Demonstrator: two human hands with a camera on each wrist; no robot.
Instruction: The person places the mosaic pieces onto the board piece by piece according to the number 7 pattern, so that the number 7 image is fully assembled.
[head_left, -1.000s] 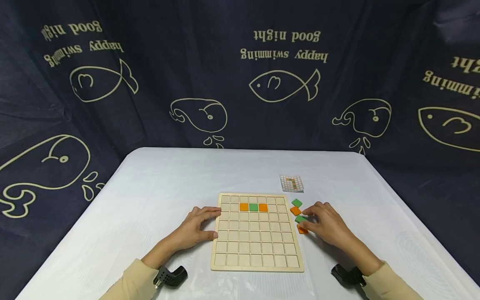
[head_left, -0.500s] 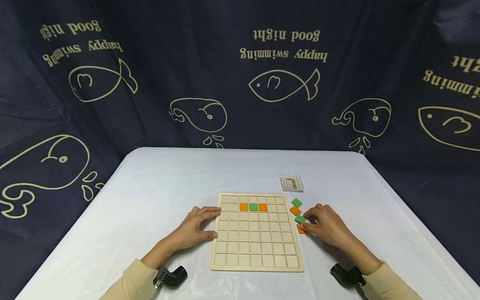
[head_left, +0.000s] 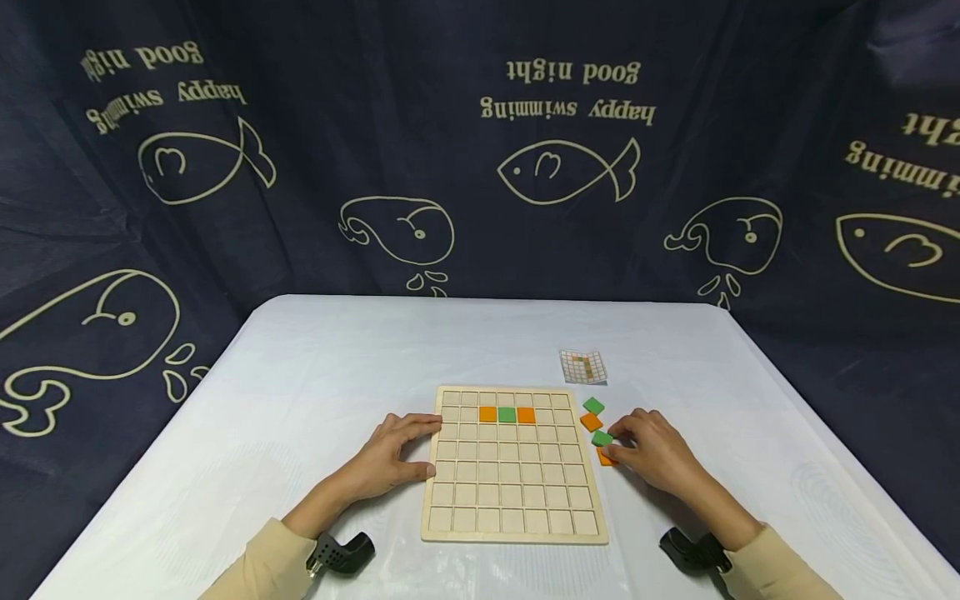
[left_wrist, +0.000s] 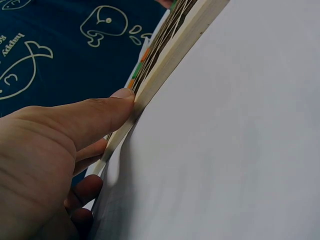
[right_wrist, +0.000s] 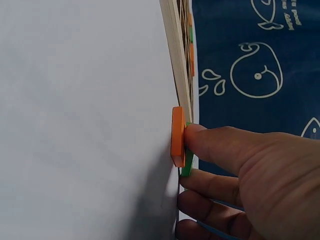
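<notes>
A square wooden grid board (head_left: 490, 473) lies on the table, with two orange tiles and a green one in its second row from the back. My left hand (head_left: 390, 457) steadies the board's left edge, its thumb and fingers spread apart along the rim. At the right side of the board, my right hand (head_left: 655, 448) pinches a loose green tile (head_left: 602, 438) between thumb and index finger. The thumb also lies against the loose orange tile (right_wrist: 178, 137) just in front, partly covering it in the head view.
Another green tile (head_left: 594, 405) and an orange tile (head_left: 591, 422) lie farther back beside the board. Behind them is a small pattern card (head_left: 583, 367) printed with a coloured grid. A dark cloth (head_left: 480, 250) with fish drawings hangs beyond the white table (head_left: 360, 342).
The right fingers have shifted slightly to the right, and the nearest green and orange tiles have slid a little the same way. The left hand and board stay still.
</notes>
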